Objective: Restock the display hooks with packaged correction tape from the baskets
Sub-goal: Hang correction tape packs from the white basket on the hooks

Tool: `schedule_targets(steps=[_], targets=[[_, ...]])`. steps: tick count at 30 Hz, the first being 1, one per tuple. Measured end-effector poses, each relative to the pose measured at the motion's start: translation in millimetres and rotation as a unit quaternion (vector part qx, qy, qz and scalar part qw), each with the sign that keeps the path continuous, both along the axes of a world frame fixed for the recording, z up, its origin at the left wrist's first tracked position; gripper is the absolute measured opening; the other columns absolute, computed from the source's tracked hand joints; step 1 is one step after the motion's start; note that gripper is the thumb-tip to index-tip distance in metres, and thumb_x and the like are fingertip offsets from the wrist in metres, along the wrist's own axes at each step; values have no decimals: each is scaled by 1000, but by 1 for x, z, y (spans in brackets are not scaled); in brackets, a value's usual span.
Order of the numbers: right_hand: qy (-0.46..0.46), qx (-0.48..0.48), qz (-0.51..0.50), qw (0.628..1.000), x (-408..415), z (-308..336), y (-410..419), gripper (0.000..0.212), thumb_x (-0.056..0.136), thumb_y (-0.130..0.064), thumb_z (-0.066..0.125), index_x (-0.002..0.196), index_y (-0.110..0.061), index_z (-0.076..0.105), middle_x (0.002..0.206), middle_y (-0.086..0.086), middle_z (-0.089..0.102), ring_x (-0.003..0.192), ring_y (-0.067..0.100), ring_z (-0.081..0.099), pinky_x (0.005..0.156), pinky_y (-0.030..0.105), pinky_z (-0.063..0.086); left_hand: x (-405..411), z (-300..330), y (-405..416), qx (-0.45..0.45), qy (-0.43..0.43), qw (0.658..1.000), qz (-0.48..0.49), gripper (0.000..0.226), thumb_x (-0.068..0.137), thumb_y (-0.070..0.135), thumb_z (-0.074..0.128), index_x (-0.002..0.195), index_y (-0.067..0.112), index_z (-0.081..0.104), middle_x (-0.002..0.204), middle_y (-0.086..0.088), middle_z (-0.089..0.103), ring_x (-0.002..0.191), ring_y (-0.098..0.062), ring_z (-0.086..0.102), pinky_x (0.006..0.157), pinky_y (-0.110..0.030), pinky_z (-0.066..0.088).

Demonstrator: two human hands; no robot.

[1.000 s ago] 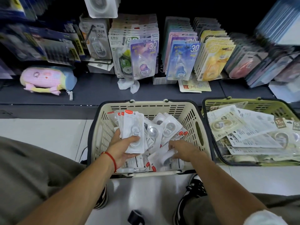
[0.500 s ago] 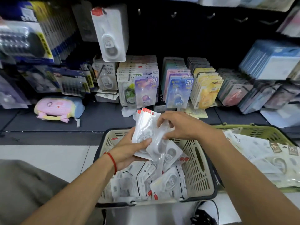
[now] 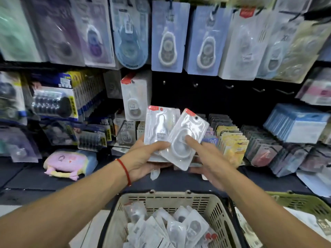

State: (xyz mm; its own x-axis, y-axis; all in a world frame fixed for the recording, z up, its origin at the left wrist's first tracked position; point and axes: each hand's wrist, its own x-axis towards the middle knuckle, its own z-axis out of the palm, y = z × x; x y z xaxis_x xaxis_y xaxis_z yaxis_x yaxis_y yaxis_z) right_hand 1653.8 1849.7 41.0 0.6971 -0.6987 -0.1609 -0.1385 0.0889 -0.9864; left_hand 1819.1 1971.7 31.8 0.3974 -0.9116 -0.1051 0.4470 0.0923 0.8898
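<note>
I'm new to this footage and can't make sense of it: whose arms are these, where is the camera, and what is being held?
There is no machine here. A person wears a wide-angle camera on the head, looking forward and down, so both arms reach in from the bottom edge. The left hand, with a red string at the wrist, grips a stack of packaged correction tape. The right hand pinches one tilted pack in front of that stack. Below stands a beige basket holding more such packs, with a green basket beside it on the right. Ahead is a dark display wall with hanging packs and a few bare hooks. A pink pouch lies on the shelf.
</note>
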Motion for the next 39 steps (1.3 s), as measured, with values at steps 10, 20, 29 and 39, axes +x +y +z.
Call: schedule_targets(steps=[10, 20, 29, 39], targets=[[-183, -58, -20, 981, 54, 4, -13, 36, 92, -23, 80, 126, -25, 68, 119, -1, 78, 112, 23, 74, 90, 43, 59, 38, 13, -8, -66, -10, 995, 80, 65, 85, 5, 80, 143, 21, 55, 128, -17, 73, 114, -41, 73, 86, -60, 61], [-225, -96, -36, 969, 107, 18, -26, 31, 96, -28, 74, 126, -19, 70, 118, 4, 79, 109, 24, 76, 98, 45, 60, 65, 14, 10, -55, -137, 935, 322, 60, 78, 3, 88, 126, 29, 62, 106, 7, 79, 95, -14, 78, 71, -31, 65], [-219, -97, -44, 970, 123, 20, -18, 21, 96, -29, 75, 114, -18, 74, 100, 8, 79, 75, 24, 71, 50, 31, 54, 75, 17, 20, -94, -158, 924, 336, 60, 77, 5, 90, 121, 35, 63, 107, 9, 79, 94, -11, 78, 71, -24, 62], [-177, -125, -153, 964, 128, 14, -21, 27, 89, -45, 74, 108, -25, 74, 97, -2, 80, 75, 18, 74, 56, 32, 57, 70, 18, 17, -108, -156, 923, 335, 59, 78, 3, 89, 122, 35, 64, 110, 8, 78, 98, -12, 77, 74, -25, 63]])
